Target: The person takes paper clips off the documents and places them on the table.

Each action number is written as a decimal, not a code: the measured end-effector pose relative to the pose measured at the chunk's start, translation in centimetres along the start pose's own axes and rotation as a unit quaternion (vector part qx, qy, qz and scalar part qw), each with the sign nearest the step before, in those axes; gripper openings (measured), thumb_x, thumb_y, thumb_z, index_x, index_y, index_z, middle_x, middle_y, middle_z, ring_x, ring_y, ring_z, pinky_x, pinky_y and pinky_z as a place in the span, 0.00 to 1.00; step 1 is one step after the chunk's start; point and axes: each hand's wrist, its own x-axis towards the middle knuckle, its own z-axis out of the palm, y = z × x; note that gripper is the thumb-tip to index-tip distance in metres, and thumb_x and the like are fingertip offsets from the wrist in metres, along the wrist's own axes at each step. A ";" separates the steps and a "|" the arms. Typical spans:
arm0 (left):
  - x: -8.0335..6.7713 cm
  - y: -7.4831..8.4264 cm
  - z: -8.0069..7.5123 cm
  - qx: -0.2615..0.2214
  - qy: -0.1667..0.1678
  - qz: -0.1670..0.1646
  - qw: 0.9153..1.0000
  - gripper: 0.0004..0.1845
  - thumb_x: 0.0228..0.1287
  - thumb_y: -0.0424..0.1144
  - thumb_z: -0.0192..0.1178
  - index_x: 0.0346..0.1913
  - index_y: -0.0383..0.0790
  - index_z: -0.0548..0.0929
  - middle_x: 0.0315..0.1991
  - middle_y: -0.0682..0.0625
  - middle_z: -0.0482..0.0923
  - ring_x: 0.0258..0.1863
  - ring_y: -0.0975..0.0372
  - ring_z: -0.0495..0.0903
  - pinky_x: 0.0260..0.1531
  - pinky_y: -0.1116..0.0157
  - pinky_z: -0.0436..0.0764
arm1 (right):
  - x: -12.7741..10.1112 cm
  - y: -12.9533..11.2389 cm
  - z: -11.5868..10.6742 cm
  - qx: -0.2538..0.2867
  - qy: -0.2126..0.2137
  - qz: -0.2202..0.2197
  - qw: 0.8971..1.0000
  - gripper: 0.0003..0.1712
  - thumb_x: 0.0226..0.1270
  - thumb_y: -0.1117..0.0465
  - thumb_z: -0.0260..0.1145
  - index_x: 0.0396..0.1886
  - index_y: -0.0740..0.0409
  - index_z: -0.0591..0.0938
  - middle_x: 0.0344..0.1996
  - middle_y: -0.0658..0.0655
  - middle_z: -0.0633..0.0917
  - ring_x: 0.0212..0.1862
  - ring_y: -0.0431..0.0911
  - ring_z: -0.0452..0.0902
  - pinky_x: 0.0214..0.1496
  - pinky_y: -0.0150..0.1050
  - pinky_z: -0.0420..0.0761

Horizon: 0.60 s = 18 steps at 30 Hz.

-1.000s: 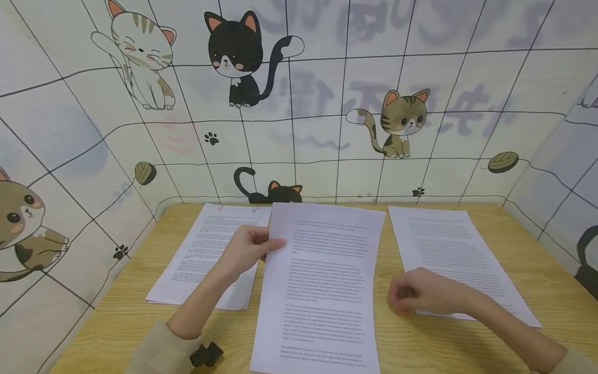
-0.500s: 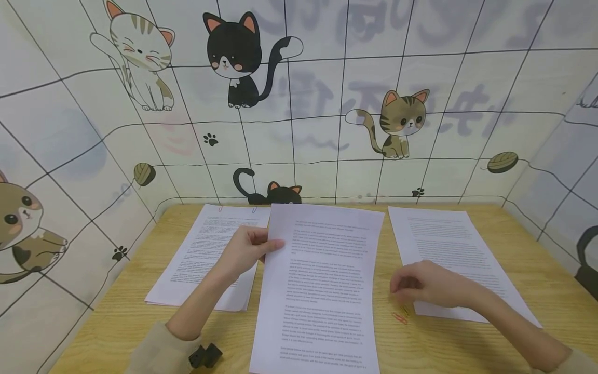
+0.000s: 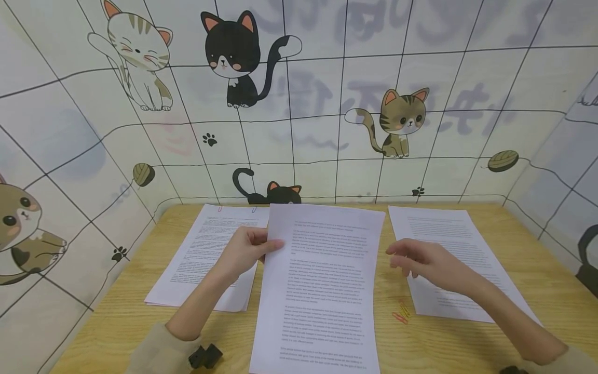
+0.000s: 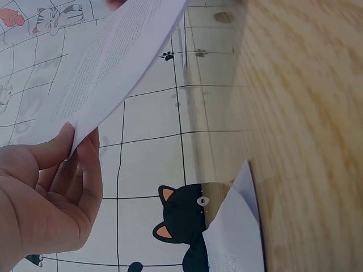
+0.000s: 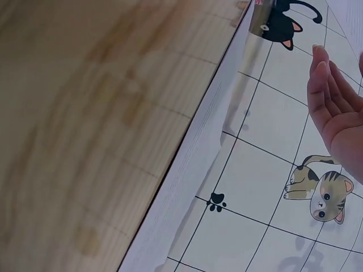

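Observation:
My left hand (image 3: 245,252) pinches the left edge of an upright sheet of printed paper (image 3: 327,285), or several sheets together; I cannot tell which. In the left wrist view the thumb lies on the paper's (image 4: 125,56) printed side, with fingers behind. To the paper's right, my right hand (image 3: 430,262) hovers with loosely bent fingers. The right wrist view shows that hand (image 5: 334,116) holding nothing. Below it, a red paper clip (image 3: 400,318) and a yellow paper clip (image 3: 405,310) lie on the table, perhaps more than one of each.
A printed stack (image 3: 205,259) lies at the left, with a red clip (image 3: 220,209) and another clip (image 3: 254,210) on its top edge. More printed paper (image 3: 448,228) lies at the right. Cat-patterned walls (image 3: 322,171) stand behind and beside the wooden table (image 3: 117,322).
My right hand has lifted up and away from the table, its fingers loosening. The paper clips beneath it have come into view. My left hand keeps its grip on the paper.

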 end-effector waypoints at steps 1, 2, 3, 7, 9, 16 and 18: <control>0.0 0.0 0.0 -0.001 0.001 0.000 1.000 0.15 0.65 0.32 0.68 0.53 0.33 0.87 0.37 0.44 0.88 0.27 0.57 0.84 0.30 0.66 0.82 | 0.1 -0.1 0.0 0.011 0.005 0.000 1.000 0.16 0.79 0.54 0.59 0.56 0.59 0.80 0.39 0.56 0.86 0.34 0.49 0.82 0.36 0.38 0.81; 0.0 0.0 0.0 0.000 0.002 0.000 1.000 0.14 0.65 0.32 0.68 0.53 0.33 0.87 0.37 0.44 0.88 0.27 0.57 0.84 0.30 0.66 0.82 | 0.2 -0.1 0.0 0.022 0.009 -0.004 1.000 0.15 0.80 0.55 0.57 0.56 0.60 0.79 0.40 0.58 0.86 0.34 0.50 0.81 0.36 0.38 0.81; 0.0 -0.1 0.0 0.000 0.003 0.000 1.000 0.14 0.65 0.32 0.68 0.52 0.33 0.87 0.36 0.44 0.88 0.27 0.57 0.84 0.30 0.66 0.81 | 0.2 -0.1 0.0 0.032 0.012 -0.010 0.999 0.15 0.81 0.56 0.56 0.56 0.60 0.79 0.40 0.59 0.86 0.34 0.50 0.81 0.36 0.38 0.81; 0.0 -0.1 0.0 0.004 0.013 -0.001 1.000 0.12 0.65 0.33 0.68 0.50 0.33 0.88 0.35 0.45 0.88 0.27 0.57 0.83 0.30 0.66 0.81 | 0.6 -0.2 0.1 0.054 0.015 -0.038 0.998 0.13 0.81 0.60 0.55 0.57 0.61 0.79 0.41 0.59 0.86 0.32 0.51 0.81 0.34 0.38 0.81; 0.0 -0.1 0.0 0.006 0.017 0.001 1.000 0.12 0.65 0.33 0.68 0.50 0.34 0.88 0.35 0.45 0.88 0.27 0.57 0.82 0.31 0.65 0.81 | 0.7 -0.3 0.0 0.055 0.016 -0.052 0.997 0.13 0.81 0.62 0.55 0.57 0.60 0.78 0.40 0.56 0.87 0.32 0.51 0.81 0.34 0.39 0.81; 0.1 -0.2 0.0 0.006 0.024 0.010 1.000 0.12 0.65 0.35 0.69 0.49 0.33 0.88 0.34 0.45 0.88 0.28 0.57 0.83 0.30 0.67 0.80 | 1.1 -1.0 -0.2 0.063 0.003 -0.066 0.996 0.11 0.79 0.63 0.59 0.55 0.59 0.78 0.36 0.50 0.87 0.31 0.51 0.81 0.34 0.38 0.81; 0.1 -0.2 0.0 0.004 0.029 0.011 1.000 0.12 0.65 0.35 0.69 0.48 0.33 0.88 0.34 0.45 0.88 0.28 0.57 0.83 0.30 0.67 0.80 | 1.2 -1.2 -0.1 0.070 -0.003 -0.076 0.995 0.10 0.78 0.63 0.59 0.54 0.58 0.80 0.35 0.50 0.87 0.30 0.50 0.81 0.33 0.38 0.81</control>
